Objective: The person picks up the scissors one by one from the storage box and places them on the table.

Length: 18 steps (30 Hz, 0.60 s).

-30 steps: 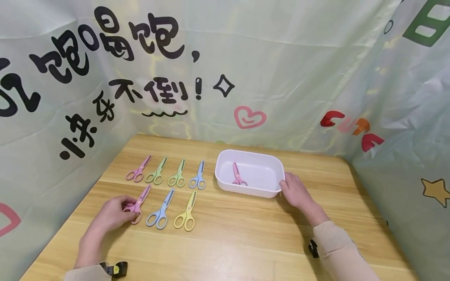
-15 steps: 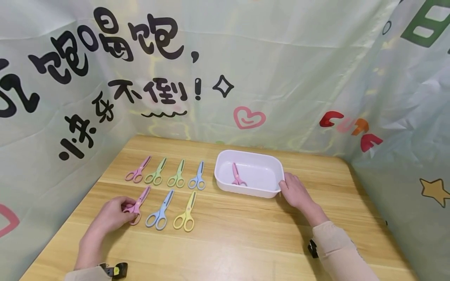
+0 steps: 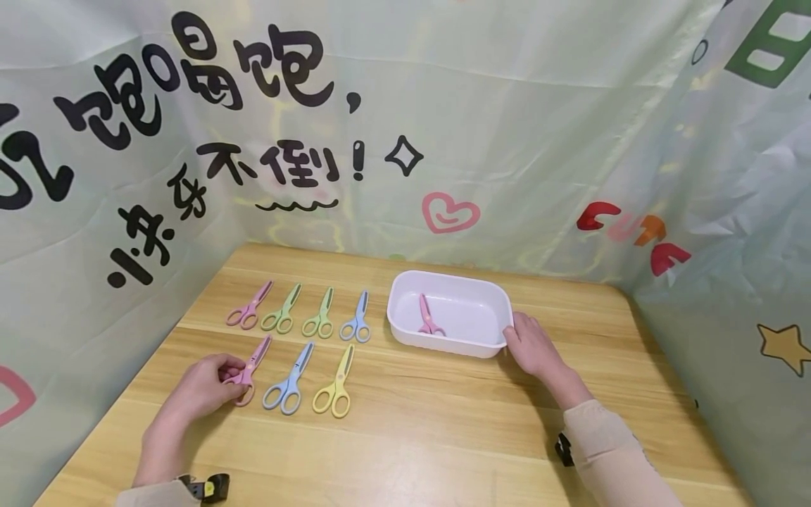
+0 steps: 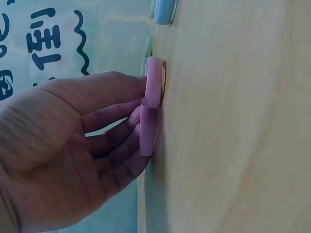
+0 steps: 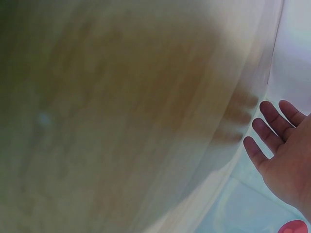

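My left hand [image 3: 205, 386] pinches the handles of pink scissors [image 3: 255, 358] at the near left of the table. Up close in the left wrist view, thumb and fingers are on the pink handle loops [image 4: 153, 82], which touch or sit just above the wood. At the right end of a white tray [image 3: 450, 345], my right hand [image 3: 532, 343] holds the corner, thumb over the rim. Straight fingers [image 5: 274, 119] show beside it in the right wrist view; the thumb is hidden there. Another pair of pink scissors [image 3: 426, 315] lies inside the tray.
Blue scissors [image 3: 291, 384] and yellow scissors [image 3: 338, 384] lie right of the left hand. A farther row has pink scissors [image 3: 250, 306], two green pairs, one being the left green scissors [image 3: 285, 310], and blue scissors [image 3: 360, 317]. Printed cloth [image 3: 507, 141] walls surround the table.
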{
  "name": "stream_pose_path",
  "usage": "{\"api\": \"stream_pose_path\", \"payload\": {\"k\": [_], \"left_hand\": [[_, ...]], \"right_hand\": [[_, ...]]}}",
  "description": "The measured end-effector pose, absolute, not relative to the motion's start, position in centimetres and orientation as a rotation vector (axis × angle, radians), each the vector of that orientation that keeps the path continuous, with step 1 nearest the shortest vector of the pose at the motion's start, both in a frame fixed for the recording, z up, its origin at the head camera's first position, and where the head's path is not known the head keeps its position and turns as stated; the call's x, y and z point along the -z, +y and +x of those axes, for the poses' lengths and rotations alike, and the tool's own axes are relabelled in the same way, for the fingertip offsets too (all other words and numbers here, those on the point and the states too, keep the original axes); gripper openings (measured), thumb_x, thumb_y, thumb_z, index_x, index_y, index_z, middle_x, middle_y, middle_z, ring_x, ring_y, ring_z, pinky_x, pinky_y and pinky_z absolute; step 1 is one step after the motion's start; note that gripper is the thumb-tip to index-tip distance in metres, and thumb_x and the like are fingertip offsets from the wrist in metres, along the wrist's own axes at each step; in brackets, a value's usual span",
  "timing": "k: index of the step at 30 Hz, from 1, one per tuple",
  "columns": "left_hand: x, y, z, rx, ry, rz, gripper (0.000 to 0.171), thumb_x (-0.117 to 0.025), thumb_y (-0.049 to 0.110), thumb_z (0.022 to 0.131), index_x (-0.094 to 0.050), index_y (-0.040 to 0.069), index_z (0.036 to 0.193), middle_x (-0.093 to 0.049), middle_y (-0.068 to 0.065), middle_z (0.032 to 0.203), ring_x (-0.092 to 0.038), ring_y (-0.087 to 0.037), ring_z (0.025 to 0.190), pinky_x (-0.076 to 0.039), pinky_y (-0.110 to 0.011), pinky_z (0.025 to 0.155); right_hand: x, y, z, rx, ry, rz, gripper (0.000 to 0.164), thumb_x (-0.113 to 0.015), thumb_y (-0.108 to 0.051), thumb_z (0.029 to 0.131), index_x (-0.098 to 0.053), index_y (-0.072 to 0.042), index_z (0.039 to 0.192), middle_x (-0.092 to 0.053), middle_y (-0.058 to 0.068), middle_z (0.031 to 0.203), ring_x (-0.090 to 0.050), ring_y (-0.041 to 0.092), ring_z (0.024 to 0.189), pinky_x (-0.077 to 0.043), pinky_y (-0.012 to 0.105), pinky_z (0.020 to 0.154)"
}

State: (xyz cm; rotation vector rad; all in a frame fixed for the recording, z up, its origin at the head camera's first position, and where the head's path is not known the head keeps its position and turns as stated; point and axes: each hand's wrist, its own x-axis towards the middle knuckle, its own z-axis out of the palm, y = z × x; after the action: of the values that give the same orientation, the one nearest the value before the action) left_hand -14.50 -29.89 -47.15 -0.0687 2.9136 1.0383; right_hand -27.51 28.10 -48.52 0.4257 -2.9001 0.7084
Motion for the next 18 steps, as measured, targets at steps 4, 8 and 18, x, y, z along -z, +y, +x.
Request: {"api": "stream_pose_path", "payload": {"k": [4, 8, 18], "left_hand": [[47.1, -29.8, -14.5, -1.039, 2.913, -0.067, 0.041, -0.083, 0.012, 0.081, -0.069, -0.007, 0.114, -0.067, -0.007, 0.093, -0.058, -0.018, 0.083, -0.050, -0.029, 0.071], [46.9, -29.8, -14.5, -1.049, 2.901, -0.065, 0.041, -0.083, 0.011, 0.081, -0.068, -0.007, 0.115, -0.067, -0.007, 0.094, -0.059, -0.018, 0.084, -0.050, -0.028, 0.071], [45.6, -29.4, -14.7, -1.079, 2.956, -0.004, 0.048, -0.080, 0.013, 0.088, -0.063, -0.010, 0.127, -0.067, -0.027, 0.119, -0.063, -0.043, 0.110, -0.052, -0.060, 0.095]], "right_hand": [[48.6, 28.2, -27.5, -0.703, -2.899, 0.423, 0.033, -0.037, -0.016, 0.102, -0.058, 0.006, 0.114, -0.062, 0.021, 0.111, -0.053, 0.041, 0.104, -0.044, 0.057, 0.090], [48.6, 28.1, -27.4, -0.700, -2.902, 0.418, 0.035, -0.036, -0.017, 0.103, -0.058, 0.007, 0.116, -0.062, 0.021, 0.111, -0.053, 0.041, 0.103, -0.045, 0.057, 0.089], [48.6, 28.2, -27.6, -0.704, -2.901, 0.418, 0.033, -0.036, -0.017, 0.102, -0.058, 0.006, 0.113, -0.061, 0.020, 0.108, -0.053, 0.041, 0.102, -0.045, 0.056, 0.088]]}}
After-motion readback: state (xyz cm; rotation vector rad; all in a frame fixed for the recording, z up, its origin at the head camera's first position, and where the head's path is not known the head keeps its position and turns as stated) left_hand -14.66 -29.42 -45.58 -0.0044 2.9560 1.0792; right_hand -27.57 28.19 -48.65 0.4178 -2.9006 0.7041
